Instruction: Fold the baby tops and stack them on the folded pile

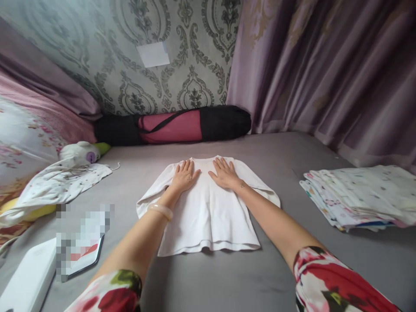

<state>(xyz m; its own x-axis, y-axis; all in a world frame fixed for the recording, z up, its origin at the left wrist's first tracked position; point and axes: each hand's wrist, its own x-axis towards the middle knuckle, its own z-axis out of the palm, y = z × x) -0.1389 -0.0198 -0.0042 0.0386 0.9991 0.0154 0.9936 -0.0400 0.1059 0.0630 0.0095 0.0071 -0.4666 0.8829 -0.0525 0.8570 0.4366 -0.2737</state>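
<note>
1. The white shirt (pixel 208 216) lay flat on the grey sheet (pixel 221 281) in front of you, directly beneath your fingers, so no gap separated it from either hand.
2. Its collar-to-hem line ran away from you, with the collar (pixel 205 159) at the far end and the hem (pixel 234 248) nearest your body. The sleeves angled outward and back toward you on both sides.
3. Your left hand (pixel 185 177) touched the upper left of the front, and your right hand (pixel 225 175) the upper right. Neither was clearly nearer; they sat either side of the middle, just below the collar.
4. The fingers of both hands were extended, palms down and gripping nothing. They pointed mostly toward the collar, roughly along the shirt's length, with each thumb angled inward.
</note>
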